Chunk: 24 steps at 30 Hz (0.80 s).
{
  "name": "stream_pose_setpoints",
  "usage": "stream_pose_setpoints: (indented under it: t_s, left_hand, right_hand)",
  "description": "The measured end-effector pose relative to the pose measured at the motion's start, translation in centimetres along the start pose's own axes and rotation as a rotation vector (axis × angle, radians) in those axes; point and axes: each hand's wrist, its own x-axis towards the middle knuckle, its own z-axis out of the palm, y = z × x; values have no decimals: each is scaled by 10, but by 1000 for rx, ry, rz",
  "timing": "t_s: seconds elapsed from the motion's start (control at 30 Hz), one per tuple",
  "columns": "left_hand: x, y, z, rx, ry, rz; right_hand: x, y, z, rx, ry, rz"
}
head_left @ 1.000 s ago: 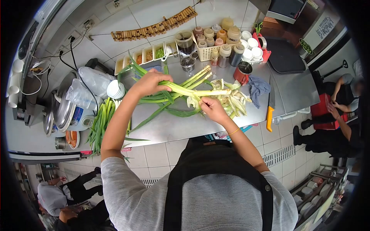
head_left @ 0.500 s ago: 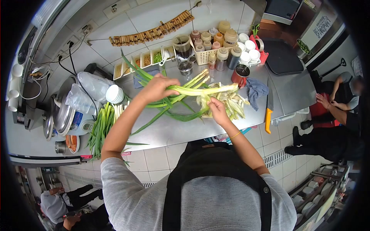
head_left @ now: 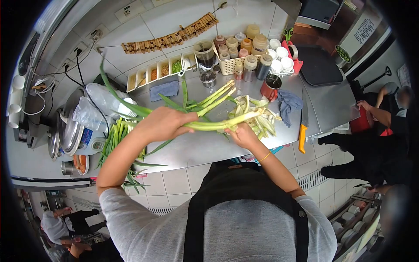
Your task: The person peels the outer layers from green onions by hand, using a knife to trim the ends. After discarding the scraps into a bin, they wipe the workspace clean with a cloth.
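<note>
My left hand (head_left: 168, 123) is wrapped round the middle of a long green onion (head_left: 209, 126), whose green leaves trail up to the left and whose pale root end points right. Below that pale end, my right hand (head_left: 243, 134) pinches at the stalk; what exactly sits between its fingers is partly hidden. Several other green onions (head_left: 218, 98) lie on the steel counter just behind. A pile of stripped, pale outer leaves (head_left: 255, 115) rests beyond my right hand. To the left, a bunch of green onions (head_left: 114, 139) hangs over the counter's front edge.
A knife with an orange handle (head_left: 302, 137) lies at right beside a blue cloth (head_left: 289, 107) and a red mug (head_left: 271, 87). Sauce bottles fill a basket (head_left: 227, 67) at the back. A blue-grey cloth (head_left: 164, 91) lies near topping trays (head_left: 152, 74). Other people stand right and lower left.
The held green onion has moved lower and toward me, its leaves swinging left. My left hand came down and left; my right hand shifted slightly down and left. Loose outer leaf no longer hangs from the stalk.
</note>
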Motion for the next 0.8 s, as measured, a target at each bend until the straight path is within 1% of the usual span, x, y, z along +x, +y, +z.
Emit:
stream_pose_setpoints:
  t_s: [0.03, 0.07, 0.1, 0.13, 0.17, 0.2, 0.23, 0.27, 0.3, 0.33, 0.37, 0.4, 0.43, 0.47, 0.5, 0.53, 0.57, 0.63, 0.67, 0.7, 0.73, 0.77, 0.8]
  left_hand:
    - [-9, -2, 1, 16, 20, -1]
    - [-18, -5, -6, 21, 39, -19]
    - [-31, -6, -18, 27, 57, -38]
    - [-48, -6, -39, 81, 101, -146]
    - [-68, -8, -61, 135, 150, -255]
    - [-90, -14, -73, 77, 229, -341]
    - [-107, -21, -82, 52, 247, -436]
    - [-113, -22, -85, 47, 230, -444]
    - [-117, -21, -87, 55, 252, -523]
    - [-119, -20, -87, 70, 286, -602]
    - [-116, -24, -78, 94, 235, -676]
    - [-113, -34, -60, 41, 255, -626]
    - [-109, -48, -37, -10, 278, -575]
    - [-100, -54, -15, -53, 296, -528]
    - [-84, -54, 0, -97, 208, -563]
    - [-71, -60, 26, -157, 230, -526]
    - [-57, -72, 59, -193, 272, -473]
    - [-24, -80, 111, -243, 288, -482]
    - [-7, -79, 132, -230, 360, -452]
    - [11, -75, 149, -218, 432, -421]
    - [31, -65, 161, -67, 591, -328]
    - [52, -52, 169, 87, 747, -232]
    - [70, -36, 176, -54, 762, -141]
  right_hand:
    - [-6, 10, 5, -13, -106, -4]
    - [-13, 23, 9, -9, -109, -9]
    - [-22, 38, 11, -39, 45, -25]
    - [-29, 52, 12, -69, 203, -42]
    - [-45, 66, 5, -52, 207, 121]
    - [-56, 79, -1, -36, 210, 284]
    - [-58, 87, -2, -27, 207, 284]
    - [-64, 92, 2, 62, 222, 355]
    - [-66, 87, 3, 148, 233, 428]
    - [-62, 83, 6, 153, 226, 430]
    - [-56, 79, 14, 365, 290, 402]
    - [-45, 69, 17, 576, 355, 369]
    - [-35, 60, 18, 698, 393, 362]
    - [-29, 54, 18, 702, 393, 361]
    - [-23, 50, 17, 851, 437, 358]
    - [-18, 45, 15, 999, 480, 356]
    - [-13, 37, 12, 998, 480, 358]
    - [-1, 22, 6, 1240, 585, 396]
    - [3, 18, 2, 1235, 587, 395]
    - [7, 15, -1, 1308, 608, 419]
    - [9, 14, -3, 1381, 628, 442]
    - [10, 15, -4, 1376, 631, 440]
    - [10, 18, -3, 1440, 646, 451]
